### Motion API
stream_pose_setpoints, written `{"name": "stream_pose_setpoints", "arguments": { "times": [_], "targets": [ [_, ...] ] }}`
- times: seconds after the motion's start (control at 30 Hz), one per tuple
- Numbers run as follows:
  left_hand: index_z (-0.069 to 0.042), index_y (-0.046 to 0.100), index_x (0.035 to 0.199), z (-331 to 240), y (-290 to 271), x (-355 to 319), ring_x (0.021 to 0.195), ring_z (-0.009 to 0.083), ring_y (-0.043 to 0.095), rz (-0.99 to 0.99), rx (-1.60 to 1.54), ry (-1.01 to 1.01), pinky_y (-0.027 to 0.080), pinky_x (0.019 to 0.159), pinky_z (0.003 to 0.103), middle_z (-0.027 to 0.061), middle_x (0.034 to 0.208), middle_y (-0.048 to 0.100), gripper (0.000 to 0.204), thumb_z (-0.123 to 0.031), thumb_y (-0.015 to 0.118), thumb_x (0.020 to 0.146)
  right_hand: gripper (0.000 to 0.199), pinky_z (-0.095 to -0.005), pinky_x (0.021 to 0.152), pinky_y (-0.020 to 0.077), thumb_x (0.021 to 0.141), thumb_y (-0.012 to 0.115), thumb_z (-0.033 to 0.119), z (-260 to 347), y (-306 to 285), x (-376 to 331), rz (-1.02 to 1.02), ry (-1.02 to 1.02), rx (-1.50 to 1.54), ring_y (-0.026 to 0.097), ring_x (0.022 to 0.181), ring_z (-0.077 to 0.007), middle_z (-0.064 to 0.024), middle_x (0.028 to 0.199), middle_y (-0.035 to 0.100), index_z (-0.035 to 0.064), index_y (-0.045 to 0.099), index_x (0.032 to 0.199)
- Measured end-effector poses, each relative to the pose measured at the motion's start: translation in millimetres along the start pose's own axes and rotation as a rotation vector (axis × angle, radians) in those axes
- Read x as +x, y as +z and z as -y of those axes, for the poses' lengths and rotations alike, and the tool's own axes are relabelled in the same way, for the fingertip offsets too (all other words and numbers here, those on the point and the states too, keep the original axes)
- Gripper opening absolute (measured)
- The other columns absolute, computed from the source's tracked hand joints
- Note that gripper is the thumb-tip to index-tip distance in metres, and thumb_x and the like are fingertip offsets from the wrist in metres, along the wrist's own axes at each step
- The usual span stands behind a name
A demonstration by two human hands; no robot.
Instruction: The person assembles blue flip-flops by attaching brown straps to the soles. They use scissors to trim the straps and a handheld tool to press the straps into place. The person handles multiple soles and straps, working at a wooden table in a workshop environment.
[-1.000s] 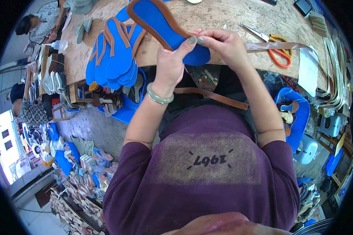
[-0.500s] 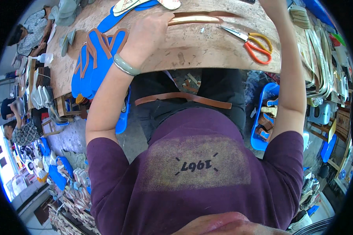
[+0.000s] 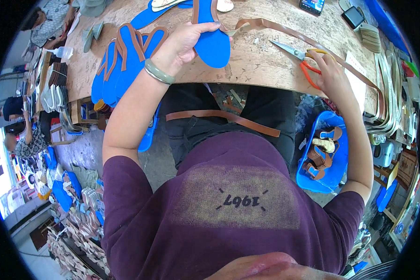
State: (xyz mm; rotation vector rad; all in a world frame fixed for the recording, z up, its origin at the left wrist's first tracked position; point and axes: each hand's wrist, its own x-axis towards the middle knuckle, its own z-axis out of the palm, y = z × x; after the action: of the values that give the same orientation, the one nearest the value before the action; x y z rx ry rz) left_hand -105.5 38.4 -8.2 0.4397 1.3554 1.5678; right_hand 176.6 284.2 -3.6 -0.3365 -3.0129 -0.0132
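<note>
My left hand grips a blue shoe insole above the wooden tabletop, with brown edging along its upper part. From that insole a long brown strip runs off to the right across the table, its near end twisted to show a pale side. My right hand has its fingers curled at the yellow and red handles of a pair of scissors. Their blades point to the left, toward the insole. Several blue insoles with brown edging lie fanned out left of my left hand.
Pale and blue insoles lie at the table's far edge, a phone at the far right. Hanging strips line the right edge. A blue basket holding brown pieces stands below; another brown strip rests across my lap. People sit at far left.
My left hand has raised the blue insole into view with its strip trailing right. My right hand has come back from the far edge to the scissors.
</note>
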Motion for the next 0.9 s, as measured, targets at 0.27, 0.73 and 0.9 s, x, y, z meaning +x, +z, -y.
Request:
{"name": "stream_pose_setpoints", "arguments": {
  "times": [0.27, 0.73, 0.9],
  "targets": [
    [-0.001, 0.065, 0.105, 11.9, 27.6, -17.1, 0.082, 0.0142, 0.065, -0.199, 0.495, 0.53, 0.051, 0.074, 0.029, 0.0079, 0.097, 0.069, 0.023, -0.018, 0.058, 0.091, 0.102, -0.0326, 0.077, 0.0499, 0.071, 0.075, 0.051, 77.4, -22.7, -32.7, 0.312, 0.301, 1.562, 0.06, 0.092, -0.0205, -0.0099, 0.106, 0.053, 0.0179, 0.019, 0.15],
    [-0.011, 0.064, 0.099, 38.2, 29.5, -19.1, 0.084, 0.0224, 0.051, -0.256, 1.045, 1.246, 0.044, 0.073, 0.03, 0.0063, 0.091, 0.05, 0.032, -0.005, 0.074, 0.069, 0.065, -0.0272, 0.06, 0.0488, 0.089, 0.06, 0.046, 140.0, -6.5, 15.8, 0.436, 0.326, 1.372, 0.057, 0.065, -0.0132, -0.0094, 0.085, 0.059, 0.0005, 0.04, 0.131],
    [-0.01, 0.065, 0.097, 38.2, 17.9, -21.9, 0.082, 0.0215, 0.051, -0.253, 1.092, 1.228, 0.044, 0.071, 0.031, 0.0056, 0.088, 0.049, 0.031, -0.007, 0.075, 0.068, 0.065, -0.027, 0.057, 0.0485, 0.088, 0.058, 0.05, 137.3, -7.5, 28.5, 0.477, 0.27, 1.365, 0.06, 0.065, -0.0141, -0.0089, 0.084, 0.06, 0.0015, 0.042, 0.129]
  ]
}}
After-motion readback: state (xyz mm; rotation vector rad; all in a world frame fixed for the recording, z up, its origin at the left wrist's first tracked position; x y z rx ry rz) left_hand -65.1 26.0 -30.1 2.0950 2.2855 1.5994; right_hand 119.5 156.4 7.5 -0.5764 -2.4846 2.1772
